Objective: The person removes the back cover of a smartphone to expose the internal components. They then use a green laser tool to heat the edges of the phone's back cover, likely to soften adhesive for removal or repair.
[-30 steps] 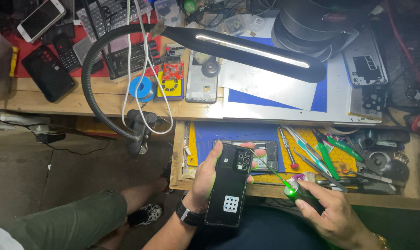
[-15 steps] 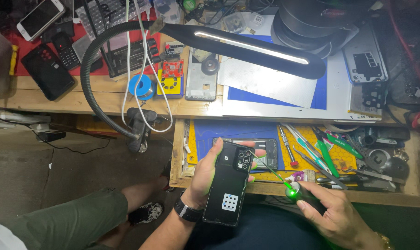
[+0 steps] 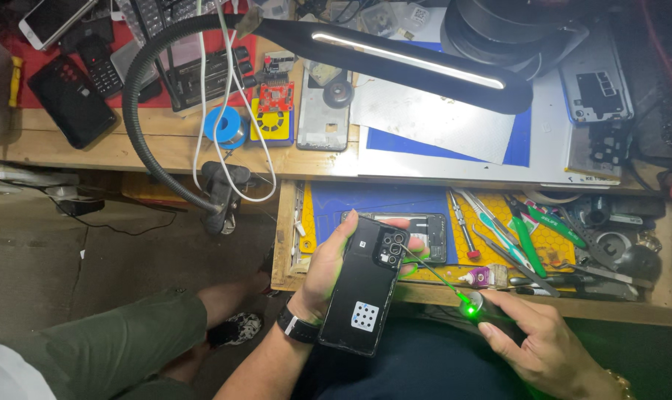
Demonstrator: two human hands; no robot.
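Since a second ago your left hand (image 3: 328,270) has tipped the black slab-shaped phone (image 3: 367,287) a little and lifted it slightly, so its camera cluster now sits closer to the open drawer's near edge, while your right hand (image 3: 547,348) has stayed low on the right. Your left grip is closed around the phone, thumb along its left edge and fingertips curled over the far end beside the lenses; the phone's back faces up, with a small white dotted sticker (image 3: 365,315) near its lower end. It hangs tilted above your lap, just in front of the wooden drawer (image 3: 284,237). Your right grip is wrapped around a small dark pointer with a glowing green tip (image 3: 470,307), and a thin green line runs from it up to the camera cluster. In the drawer lie a blue mat (image 3: 365,200), a yellow honeycomb-pattern mat (image 3: 550,241), green-handled pliers (image 3: 525,237), tweezers and a small bottle with a pink cap (image 3: 476,277). Farther off, on the bench (image 3: 91,148), a black gooseneck lamp with a lit strip (image 3: 406,59) arches over grey metal sheets (image 3: 432,118), a blue spool (image 3: 222,126), a red circuit board (image 3: 275,96) and several other phones at far left.
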